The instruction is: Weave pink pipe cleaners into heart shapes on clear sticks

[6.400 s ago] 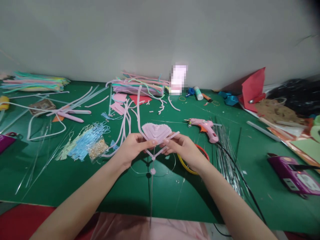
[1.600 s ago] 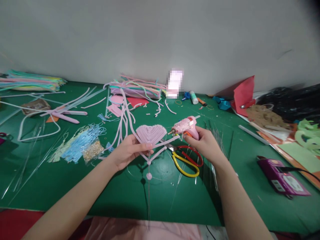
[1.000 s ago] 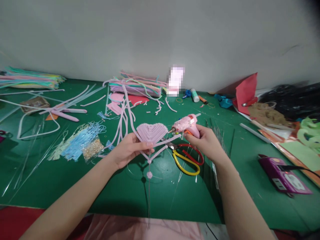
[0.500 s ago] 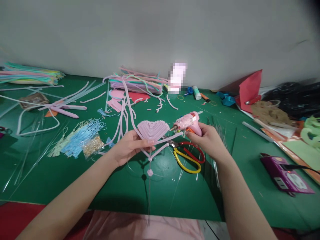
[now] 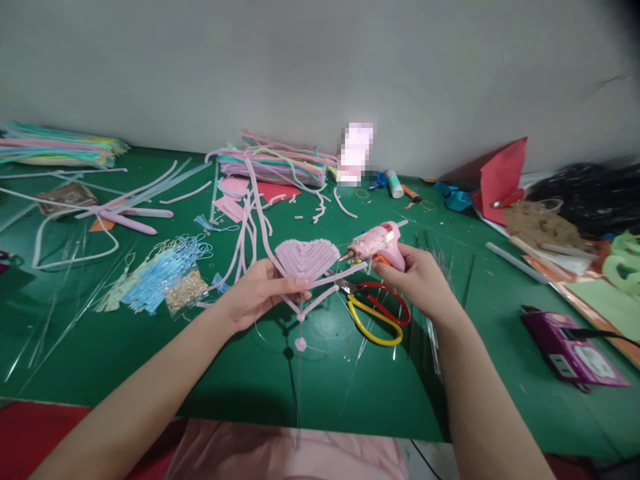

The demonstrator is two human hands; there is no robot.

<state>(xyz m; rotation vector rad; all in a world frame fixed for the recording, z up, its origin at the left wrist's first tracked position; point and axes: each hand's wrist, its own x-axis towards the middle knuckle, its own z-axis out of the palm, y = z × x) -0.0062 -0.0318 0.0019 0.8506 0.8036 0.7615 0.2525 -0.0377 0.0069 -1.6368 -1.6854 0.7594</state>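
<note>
Between thumb and fingers, my left hand [image 5: 265,293] pinches a lilac pipe-cleaner heart [image 5: 306,259] made of close rows. Long loose lilac strands run up from it, and a V-shaped strip [image 5: 301,315] and a small pompom [image 5: 301,345] on a thin stem hang below. My right hand [image 5: 417,277] is closed round a pink hot glue gun [image 5: 375,243], its nozzle pointing left, close to the heart's right edge. A lilac strip stretches from the heart to just below the gun. Scissors [image 5: 377,323] with one red and one yellow handle lie beneath the gun on the green table.
Bundles of coloured pipe cleaners [image 5: 273,163] lie along the wall. Blue tassels [image 5: 160,277] and a bag of gold beads [image 5: 186,290] rest left of my hands. A purple power strip [image 5: 573,347] sits at right, near a red paper bag [image 5: 503,180].
Both hands, the heart and the glue gun stay in almost the same place. The view has shifted only slightly.
</note>
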